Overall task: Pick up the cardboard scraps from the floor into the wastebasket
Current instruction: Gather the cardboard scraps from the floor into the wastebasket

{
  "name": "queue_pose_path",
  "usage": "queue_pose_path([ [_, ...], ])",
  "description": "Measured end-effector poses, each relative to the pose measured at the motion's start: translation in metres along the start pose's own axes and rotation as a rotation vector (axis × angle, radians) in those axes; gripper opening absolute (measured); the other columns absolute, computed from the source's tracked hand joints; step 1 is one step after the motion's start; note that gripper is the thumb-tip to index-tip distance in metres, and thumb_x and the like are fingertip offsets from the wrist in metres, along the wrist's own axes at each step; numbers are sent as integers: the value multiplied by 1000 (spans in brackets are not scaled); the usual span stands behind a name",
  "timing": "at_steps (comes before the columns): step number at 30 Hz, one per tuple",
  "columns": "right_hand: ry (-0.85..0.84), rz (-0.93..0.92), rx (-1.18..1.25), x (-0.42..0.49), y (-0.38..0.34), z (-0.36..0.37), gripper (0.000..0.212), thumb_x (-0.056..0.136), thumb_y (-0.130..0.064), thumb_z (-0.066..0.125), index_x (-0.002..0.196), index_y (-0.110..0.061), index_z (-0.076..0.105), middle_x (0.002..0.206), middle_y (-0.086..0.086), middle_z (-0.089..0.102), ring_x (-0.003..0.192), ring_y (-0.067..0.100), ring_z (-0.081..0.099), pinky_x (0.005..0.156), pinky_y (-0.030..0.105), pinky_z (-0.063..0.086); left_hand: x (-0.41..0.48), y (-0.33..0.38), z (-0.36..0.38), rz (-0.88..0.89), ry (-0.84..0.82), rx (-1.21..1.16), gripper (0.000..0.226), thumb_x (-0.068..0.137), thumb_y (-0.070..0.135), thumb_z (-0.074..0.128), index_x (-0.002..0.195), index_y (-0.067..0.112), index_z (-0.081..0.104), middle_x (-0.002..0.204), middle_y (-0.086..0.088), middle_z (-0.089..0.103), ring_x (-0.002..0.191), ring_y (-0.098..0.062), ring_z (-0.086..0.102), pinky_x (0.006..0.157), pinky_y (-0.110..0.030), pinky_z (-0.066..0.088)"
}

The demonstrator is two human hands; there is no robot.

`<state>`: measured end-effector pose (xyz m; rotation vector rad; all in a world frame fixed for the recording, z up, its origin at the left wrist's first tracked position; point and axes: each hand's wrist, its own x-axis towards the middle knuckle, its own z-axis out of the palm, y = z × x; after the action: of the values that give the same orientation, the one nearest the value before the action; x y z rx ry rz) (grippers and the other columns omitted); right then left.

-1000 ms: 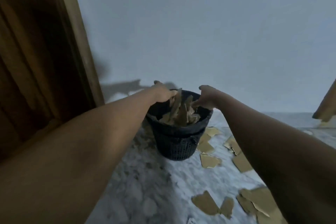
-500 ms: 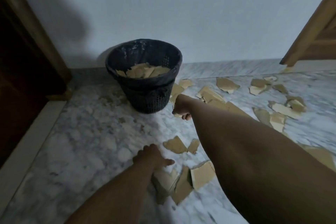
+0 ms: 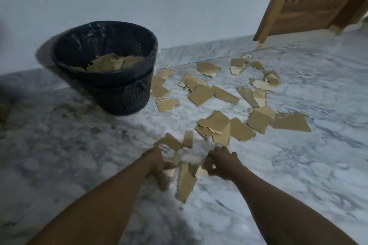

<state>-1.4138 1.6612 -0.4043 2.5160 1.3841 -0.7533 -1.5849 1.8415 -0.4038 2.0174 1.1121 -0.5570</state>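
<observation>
A black mesh wastebasket [image 3: 127, 97] stands against the wall at the upper left, with brown cardboard scraps [image 3: 111, 62] lying inside it. Many more torn scraps [image 3: 217, 123] are scattered on the marble floor to its right. Down near the floor, my left hand [image 3: 157, 162] is closed on a few scraps [image 3: 169, 142], one bearing a white label. My right hand [image 3: 223, 160] grips the edge of another scrap [image 3: 201, 171] just to the right. A long scrap [image 3: 186, 182] lies between my forearms.
A white wall [image 3: 179, 2] runs behind the basket. A wooden door [image 3: 310, 0] stands at the upper right, its bottom corner near the farthest scraps. The marble floor [image 3: 59, 155] to the left of my hands holds only small crumbs.
Both hands left the wastebasket rim, where they dropped scraps, and came down to the floor. They have now closed on scraps close to me. My view tilted down and right.
</observation>
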Motion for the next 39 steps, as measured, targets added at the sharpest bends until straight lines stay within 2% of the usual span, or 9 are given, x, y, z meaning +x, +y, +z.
queue_pose_path([
  [3,1,141,124,-2,16,10,37,98,-38,51,133,-27,54,129,3,53,122,29,48,97,49,40,-3,21,11,71,-153,98,130,32,94,65,135,16,53,141,-8,50,121,-27,52,101,-39,46],
  [7,56,238,537,3,31,7,40,88,-39,60,119,-15,65,113,13,69,94,30,66,74,37,52,-32,43,68,87,62,306,91,68,62,77,137,19,37,141,-8,28,130,-31,31,98,-46,42],
  [11,123,222,742,15,13,-18,14,87,-23,57,92,-17,68,94,13,70,75,26,60,61,34,45,-39,51,99,69,191,-77,50,94,32,57,136,17,32,137,-8,44,123,-26,46,100,-40,44],
  [14,155,87,680,35,-24,-30,12,89,-26,58,93,-20,67,95,12,69,80,26,60,69,36,48,-27,42,87,65,172,-50,89,83,19,69,150,11,10,139,-11,49,127,-28,50,103,-40,45],
  [18,116,70,345,72,-64,-28,42,100,-32,46,135,-10,54,138,20,54,130,41,45,110,52,34,-16,18,51,21,205,128,79,84,31,72,144,18,23,145,-7,38,134,-28,39,105,-42,39],
  [22,127,211,348,82,-77,-18,56,93,-12,58,145,-19,39,153,20,26,141,46,24,105,61,33,-2,-1,25,125,266,360,107,75,52,75,152,17,8,154,-6,13,139,-31,20,108,-46,29],
  [26,153,133,396,75,-75,-17,51,89,-11,57,133,-33,45,130,6,57,129,34,46,103,58,27,16,-1,10,208,160,403,133,68,52,82,154,19,-14,162,-1,-9,147,-35,1,115,-53,22],
  [32,228,156,611,58,-61,-23,45,90,-20,60,127,-23,35,112,-1,65,111,27,59,100,54,28,24,11,-4,187,204,364,84,70,42,84,133,18,35,139,-8,38,128,-32,38,100,-45,42],
  [39,141,176,610,66,-9,-88,30,100,-36,39,98,-24,66,96,15,66,86,29,59,81,40,49,28,13,-1,18,172,136,87,68,31,88,134,18,32,135,-8,52,123,-30,52,101,-45,43],
])
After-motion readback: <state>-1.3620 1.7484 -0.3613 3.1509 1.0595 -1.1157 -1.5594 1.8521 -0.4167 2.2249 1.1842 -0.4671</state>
